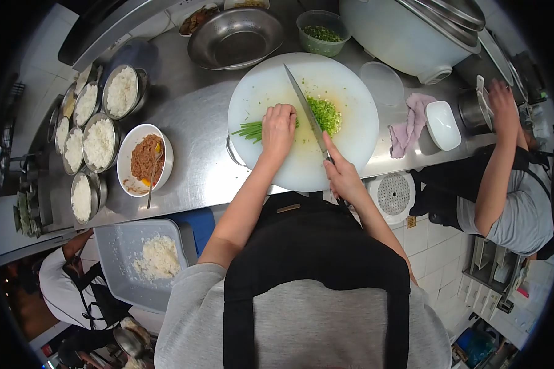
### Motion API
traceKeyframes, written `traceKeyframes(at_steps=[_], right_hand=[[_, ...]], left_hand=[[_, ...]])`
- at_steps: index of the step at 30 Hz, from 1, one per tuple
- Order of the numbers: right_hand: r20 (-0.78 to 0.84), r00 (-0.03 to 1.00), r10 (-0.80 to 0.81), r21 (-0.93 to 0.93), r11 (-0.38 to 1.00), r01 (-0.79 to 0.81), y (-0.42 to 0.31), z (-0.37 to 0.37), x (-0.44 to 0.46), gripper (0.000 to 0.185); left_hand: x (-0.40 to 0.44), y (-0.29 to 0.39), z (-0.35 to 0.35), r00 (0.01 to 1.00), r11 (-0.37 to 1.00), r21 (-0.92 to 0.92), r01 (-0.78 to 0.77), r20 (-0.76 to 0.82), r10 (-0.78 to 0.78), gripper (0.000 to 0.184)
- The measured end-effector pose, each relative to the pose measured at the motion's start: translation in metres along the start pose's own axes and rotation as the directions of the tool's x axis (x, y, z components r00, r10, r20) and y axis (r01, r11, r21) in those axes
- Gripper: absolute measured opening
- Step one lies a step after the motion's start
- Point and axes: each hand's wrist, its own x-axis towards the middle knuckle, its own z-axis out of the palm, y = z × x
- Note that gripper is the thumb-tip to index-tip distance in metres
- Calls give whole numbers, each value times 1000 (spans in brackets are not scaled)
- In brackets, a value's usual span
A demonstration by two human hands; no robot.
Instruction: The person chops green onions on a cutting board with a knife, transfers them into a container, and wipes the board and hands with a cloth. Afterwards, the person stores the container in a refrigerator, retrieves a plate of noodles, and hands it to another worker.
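Observation:
On the round white cutting board point(258, 80) my left hand point(279, 128) presses down a bundle of green onions point(247, 131), fingers curled over it. The stalks stick out to its left. My right hand point(343, 177) is wrapped round the black handle of a long kitchen knife point(306, 104). The blade slants up and to the left across the board, between my left hand and a pile of chopped green onion point(325, 115). A few green bits lie scattered on the board.
Rice bowls point(100, 144) and a bowl of brown paste with a spoon point(146, 161) stand left. Behind are a metal pan point(236, 38), a tub of chopped greens point(322, 34) and a large cooker point(400, 37). A pink cloth point(410, 126) and a co-worker point(511, 190) are right.

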Motion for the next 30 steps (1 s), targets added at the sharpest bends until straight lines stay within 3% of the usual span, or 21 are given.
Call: traceKeyframes(at_steps=[4,7,10,12,15,19,21,30], right_hand=[[19,998,-53,-49,997,54,3,-5,-1,62],[36,990,-138,-239,960,142,9,-1,1,63],[44,986,-160,-187,968,165,11,3,1,63],[40,927,-372,-282,886,367,20,5,4,63],[33,937,-349,-258,902,345,15,5,0,63],[39,975,-217,-289,932,219,1,-1,-9,63],[34,914,-405,-321,861,394,7,-1,-8,63],[74,919,-386,-348,854,387,15,2,-5,65]], left_hand=[[4,2,1,999,997,-65,30,40,-27,6],[4,0,-12,996,996,-80,47,83,-40,11],[1,1,-29,986,1000,-26,17,164,-13,23],[-3,4,-38,981,998,-34,-56,185,61,33],[-8,-7,-33,983,999,-33,-40,180,46,38],[-7,-9,-28,987,998,-50,-23,155,31,37],[-6,-9,-28,987,998,-61,-16,159,26,35],[-7,-10,-22,995,991,-135,-13,93,26,22]])
